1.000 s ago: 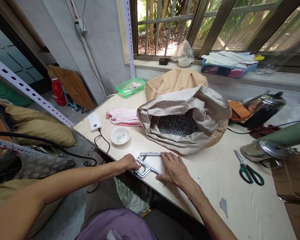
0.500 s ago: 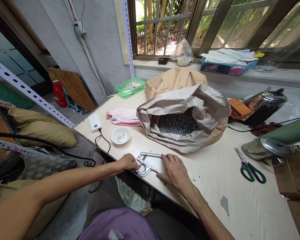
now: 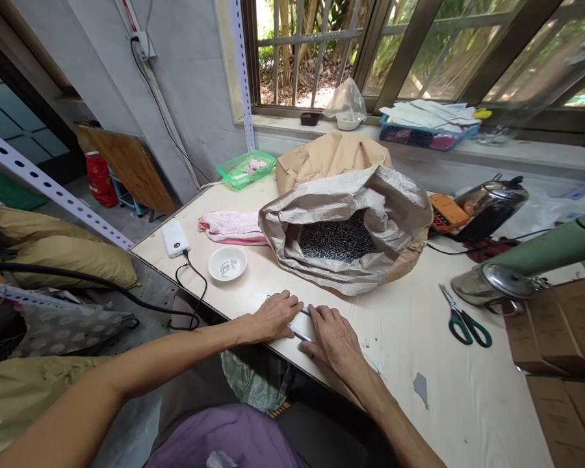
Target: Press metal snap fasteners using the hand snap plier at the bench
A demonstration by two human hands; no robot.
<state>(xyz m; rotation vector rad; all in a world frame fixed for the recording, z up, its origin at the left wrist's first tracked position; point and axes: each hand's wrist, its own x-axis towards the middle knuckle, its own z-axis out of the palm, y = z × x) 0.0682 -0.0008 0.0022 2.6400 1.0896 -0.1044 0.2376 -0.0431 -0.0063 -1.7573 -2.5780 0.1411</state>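
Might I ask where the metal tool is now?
In the head view, the metal tool lies low centre on the table, partly covered by the left hand and right hand.

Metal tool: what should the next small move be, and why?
I would probably steady the tool with the right hand and firm up the left hand's hold. The left hand covers one end, the right is at the other, and the tool is near the table's edge, where it might slip. How tightly either hand grips is unclear.
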